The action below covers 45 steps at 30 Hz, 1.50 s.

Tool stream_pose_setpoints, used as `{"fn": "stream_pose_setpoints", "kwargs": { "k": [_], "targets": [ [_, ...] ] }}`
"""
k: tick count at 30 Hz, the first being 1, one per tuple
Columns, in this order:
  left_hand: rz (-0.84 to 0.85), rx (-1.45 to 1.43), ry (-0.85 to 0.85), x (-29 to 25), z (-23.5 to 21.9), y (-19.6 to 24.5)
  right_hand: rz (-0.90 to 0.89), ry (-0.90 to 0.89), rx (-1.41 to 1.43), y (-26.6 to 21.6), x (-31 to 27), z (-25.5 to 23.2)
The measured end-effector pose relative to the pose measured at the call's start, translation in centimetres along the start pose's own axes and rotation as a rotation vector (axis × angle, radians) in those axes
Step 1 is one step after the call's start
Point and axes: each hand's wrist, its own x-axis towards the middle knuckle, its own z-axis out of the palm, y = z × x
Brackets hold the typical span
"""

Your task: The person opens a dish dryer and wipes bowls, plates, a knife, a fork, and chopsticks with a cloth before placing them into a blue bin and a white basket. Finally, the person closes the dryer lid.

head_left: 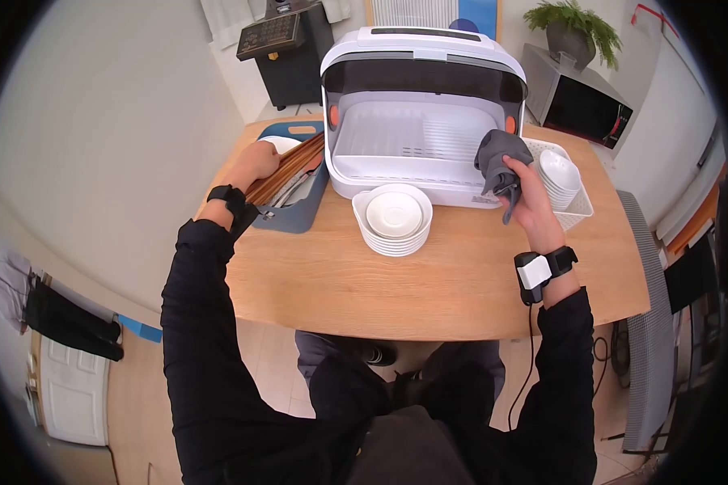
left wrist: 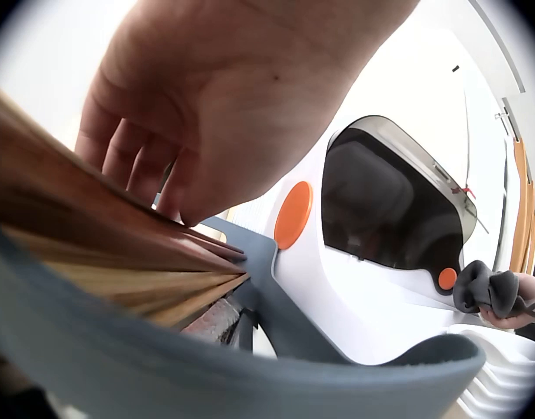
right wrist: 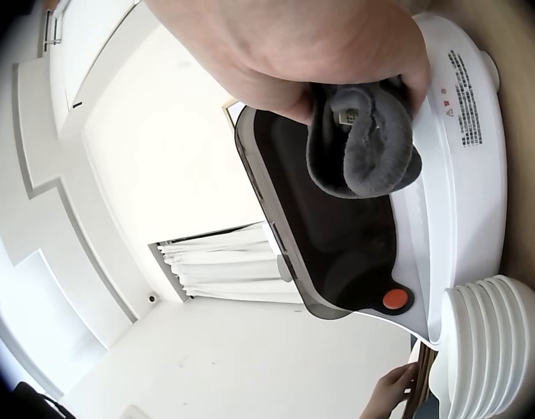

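Grey cloth bunched inside curled right fingers, left fingers touching wooden boards

So it's a light wooden table with rounded corners. The big white dish cabinet sits at the back middle, lid up. Right in front of it is a stack of white plates, touching or nearly. Left of the cabinet there's a blue-grey rack with wooden boards in it, and right of it a white basket of bowls.
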Motion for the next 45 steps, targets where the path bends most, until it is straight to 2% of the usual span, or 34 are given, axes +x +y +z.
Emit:
{"fn": "stream_pose_setpoints", "kwargs": {
  "k": [4, 5, 8, 11, 15, 18, 21, 27, 29, 33, 36, 39, 42, 45],
  "targets": [
    [0.030, 0.012, 0.055, -0.6, 0.2, 0.5, -0.025, 0.058, 0.042, 0.2, 0.1, 0.0],
    [0.074, -0.007, 0.158, -1.0, 0.3, 0.7, -0.026, 0.058, 0.040, 0.3, 0.2, -0.1],
    [0.118, -0.090, 0.274, -4.2, -3.0, 5.5, -0.049, 0.087, 0.020, 0.4, 0.5, 0.0],
    [0.256, -0.233, 0.162, -5.5, -3.9, 11.2, -0.126, 0.110, -0.007, 0.1, 0.4, 0.8],
    [0.640, -0.257, 0.069, -2.5, 0.4, 16.9, -0.222, 0.096, -0.061, 0.0, -0.1, 1.8],
    [0.628, -0.251, -0.114, -2.5, 1.2, 21.4, -0.271, 0.082, -0.101, -0.1, -0.7, 1.5],
    [0.640, -0.206, -0.285, -1.4, 3.0, 23.4, -0.269, 0.083, -0.096, -1.1, -1.7, 0.9],
    [0.635, -0.286, -0.335, -1.1, 4.1, 23.6, -0.276, 0.109, -0.094, -2.1, -2.2, -0.2],
    [0.585, -0.311, -0.387, -0.8, 4.1, 23.7, -0.276, 0.111, -0.106, -2.2, -2.2, -0.1],
    [0.509, -0.383, -0.458, -0.9, 3.3, 23.6, -0.265, 0.104, -0.099, -1.9, -2.2, 0.1],
    [0.517, -0.517, -0.471, -1.0, 2.7, 22.8, -0.262, 0.097, -0.096, -1.9, -2.2, 0.2],
    [0.523, -0.572, -0.444, -1.0, 2.6, 22.5, -0.255, 0.085, -0.099, -1.7, -2.0, 0.1],
    [0.638, -0.550, -0.341, -0.8, 2.8, 22.3, -0.285, 0.081, -0.120, -1.7, -2.1, 0.4],
    [0.725, -0.490, -0.137, -1.2, 1.6, 21.6, -0.351, 0.077, -0.233, -2.0, -2.1, 1.0]
  ]
}}
